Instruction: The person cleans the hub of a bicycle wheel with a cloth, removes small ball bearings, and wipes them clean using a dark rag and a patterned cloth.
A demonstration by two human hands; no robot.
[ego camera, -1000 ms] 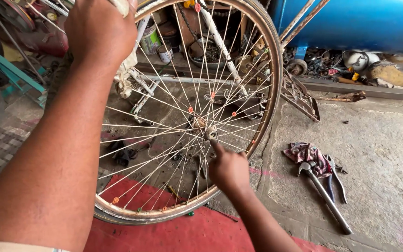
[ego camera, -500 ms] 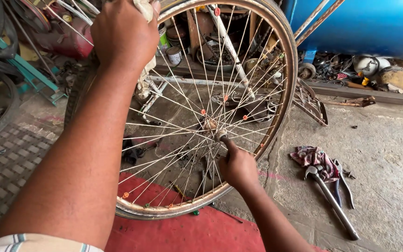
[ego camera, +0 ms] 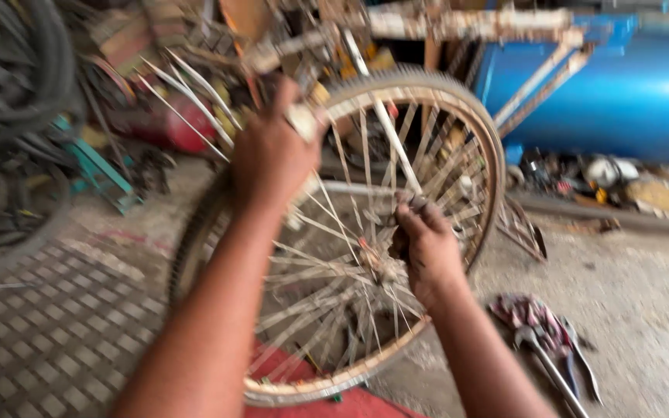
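— Concrete floor (ego camera: 644, 294), grey and dusty, ran under everything, with a blue tank (ego camera: 605, 93) behind and black tyres (ego camera: 17, 70) piled at the far left. What stood in the middle?

— A bicycle wheel (ego camera: 458, 116), upright on its rim, with thin metal spokes and a worn tan rim. Its lower edge sat near a red mat (ego camera: 288, 364).

— And the hands?

— The left hand (ego camera: 272, 159) was up at the top of the wheel, fingers clenched around the rim with a bit of pale cloth showing at the knuckles. The right hand (ego camera: 426, 246) was lower, among the spokes near the hub (ego camera: 385, 267), fingers curled in; the blur kept me from telling exactly what they pinched.

— Anything else close by?

— A checkered floor mat (ego camera: 56, 333) lay to the left. On the right, a reddish rag (ego camera: 526, 313) rested on the concrete with a pair of pliers (ego camera: 559, 368) partly on top of it, well apart from the wheel.
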